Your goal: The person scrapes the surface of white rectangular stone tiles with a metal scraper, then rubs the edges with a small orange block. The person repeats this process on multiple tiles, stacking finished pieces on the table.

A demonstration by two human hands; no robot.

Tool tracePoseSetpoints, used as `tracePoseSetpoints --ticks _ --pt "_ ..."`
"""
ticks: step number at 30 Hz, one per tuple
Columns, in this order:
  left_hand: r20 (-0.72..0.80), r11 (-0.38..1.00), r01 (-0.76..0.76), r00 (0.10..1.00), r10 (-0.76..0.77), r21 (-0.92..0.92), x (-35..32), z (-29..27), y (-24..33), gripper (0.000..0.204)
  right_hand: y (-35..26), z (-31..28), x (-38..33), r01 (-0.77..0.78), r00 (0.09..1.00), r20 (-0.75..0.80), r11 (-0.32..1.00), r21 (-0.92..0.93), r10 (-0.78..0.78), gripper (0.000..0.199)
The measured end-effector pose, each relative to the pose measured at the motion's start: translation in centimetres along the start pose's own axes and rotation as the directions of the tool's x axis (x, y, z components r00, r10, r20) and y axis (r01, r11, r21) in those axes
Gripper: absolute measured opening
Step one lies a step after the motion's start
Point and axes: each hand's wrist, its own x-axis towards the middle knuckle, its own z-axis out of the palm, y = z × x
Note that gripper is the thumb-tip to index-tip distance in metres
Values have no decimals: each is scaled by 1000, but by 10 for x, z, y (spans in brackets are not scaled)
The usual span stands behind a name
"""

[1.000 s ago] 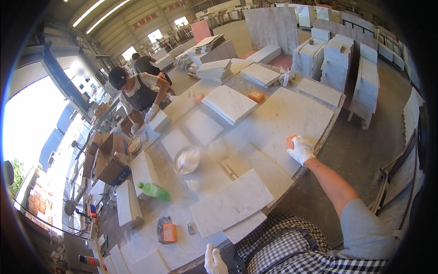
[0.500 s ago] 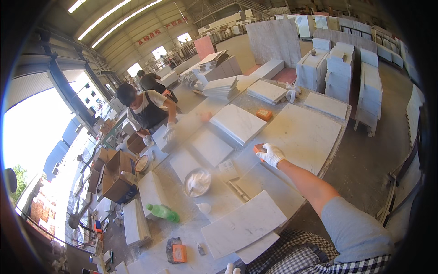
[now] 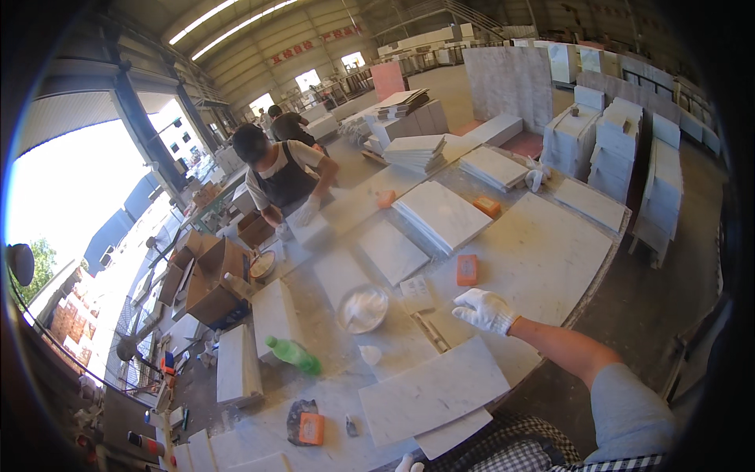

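My right hand (image 3: pixel 485 311), in a white knit glove, is held over the pale slab table (image 3: pixel 523 271) with its fingers stretched out to the left. Nothing shows in its grasp. Just beyond it an orange block (image 3: pixel 467 270) lies on the slab, apart from the fingers. Closer to me are a large white marble tile (image 3: pixel 434 392) and a smaller tile (image 3: pixel 452 432) partly under it. Of my left hand (image 3: pixel 410 463) only gloved fingertips show at the lower edge, beside the smaller tile; whether it holds anything is hidden.
A bowl of white powder (image 3: pixel 363 309), a green bottle (image 3: pixel 293 355) and another orange block (image 3: pixel 311 429) lie to the left. Farther off are stacked tiles (image 3: pixel 443 215) and an orange block (image 3: pixel 487 206). Across the table a co-worker (image 3: pixel 287 177) handles a pale slab (image 3: pixel 308 230).
My right hand has let go of the orange block and drawn back toward me. The block now lies alone on the slab. The whole view has shifted a little.
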Motion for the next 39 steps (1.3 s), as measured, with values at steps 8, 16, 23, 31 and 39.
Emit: tracePoseSetpoints --ticks 8,16,23,31,39 --pt "-15 996 -78 997 79 37 -4 5 13 40 -90 13 -24 273 823 562 924 -266 -82 48" --pt "1 998 -18 1000 18 -60 -31 1 9 40 -98 14 -49 135 838 540 926 -353 83 67" --pt "46 977 103 994 -96 -188 -46 6 25 41 -101 -2 -100 -167 858 432 946 -278 279 61" --pt "91 958 111 992 -90 -264 -49 15 29 42 -102 -6 -101 -167 856 443 954 -250 266 65" --pt "73 939 87 995 -66 -334 -51 19 19 39 -107 -3 -100 -196 850 422 932 -303 316 64"
